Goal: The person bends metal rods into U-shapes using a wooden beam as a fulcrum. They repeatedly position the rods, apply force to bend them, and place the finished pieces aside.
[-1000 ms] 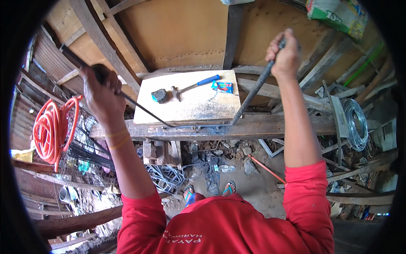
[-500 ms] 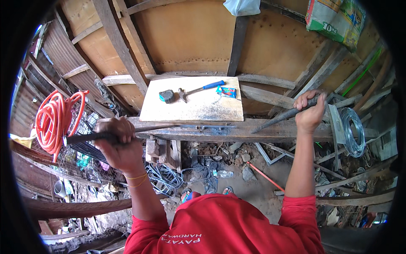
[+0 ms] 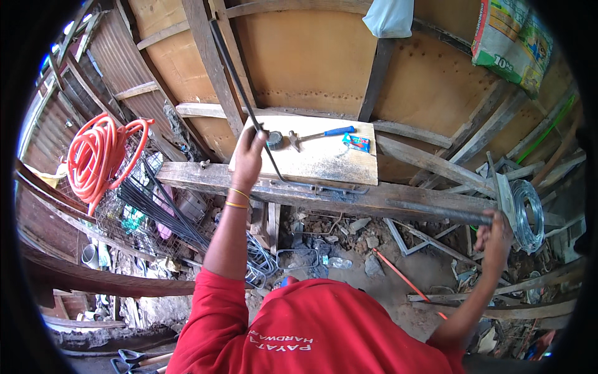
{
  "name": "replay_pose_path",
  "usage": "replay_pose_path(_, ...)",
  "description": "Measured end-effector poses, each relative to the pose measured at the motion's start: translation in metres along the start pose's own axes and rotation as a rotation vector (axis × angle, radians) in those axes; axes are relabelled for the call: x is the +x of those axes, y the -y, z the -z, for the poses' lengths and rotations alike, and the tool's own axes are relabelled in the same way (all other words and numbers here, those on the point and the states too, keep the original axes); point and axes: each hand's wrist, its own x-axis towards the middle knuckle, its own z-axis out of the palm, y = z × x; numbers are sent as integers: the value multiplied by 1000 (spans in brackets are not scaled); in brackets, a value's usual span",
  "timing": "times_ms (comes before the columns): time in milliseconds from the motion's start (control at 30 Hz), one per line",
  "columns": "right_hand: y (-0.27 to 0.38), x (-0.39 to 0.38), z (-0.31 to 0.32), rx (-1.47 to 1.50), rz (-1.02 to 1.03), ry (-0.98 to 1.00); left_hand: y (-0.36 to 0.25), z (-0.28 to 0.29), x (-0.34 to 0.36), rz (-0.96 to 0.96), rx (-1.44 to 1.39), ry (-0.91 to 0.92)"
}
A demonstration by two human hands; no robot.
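Observation:
My left hand (image 3: 249, 161) is closed round a long dark steel rod (image 3: 228, 62) over the left edge of the pale board (image 3: 364, 169). The rod stands steeply up past the fist, and its lower end turns sharply to lie along the wooden beam (image 3: 199, 174), among small metal pegs (image 3: 319, 188). On the right, my right hand (image 3: 497, 240), slightly blurred, grips one end of a dark tapered bar (image 3: 436, 212). That bar's other end reaches left across the beam. A claw hammer (image 3: 327, 133), a tape measure (image 3: 275, 139) and a small blue-red packet (image 3: 356, 143) rest on the board.
A coiled orange hose (image 3: 93, 159) hangs at left above dark rods (image 3: 163, 215). Coiled wire (image 3: 527, 215) hangs at right beside the beam's end. Bent metal rods (image 3: 261, 255) and rubble lie below. A printed sack (image 3: 512, 47) and white bag (image 3: 389, 17) hang at the back.
My left hand has moved forward and right, swinging the rod from lying sideways to steeply upright, with a bend at the beam. My right hand has moved right and nearer, its bar now lower on the beam.

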Motion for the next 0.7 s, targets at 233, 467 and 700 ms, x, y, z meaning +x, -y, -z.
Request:
replay_pose_path(233, -61, -92, 69, 15, -492, 379, 109, -27, -12, 223, -63, -18)
replay_pose_path(467, -215, -190, -50, -62, -888, 430, -56, -71, 37, -300, 289, 71)
replay_pose_path(700, -248, -284, -35, -431, -336, 0, -163, -23, 19, -344, 854, 391)
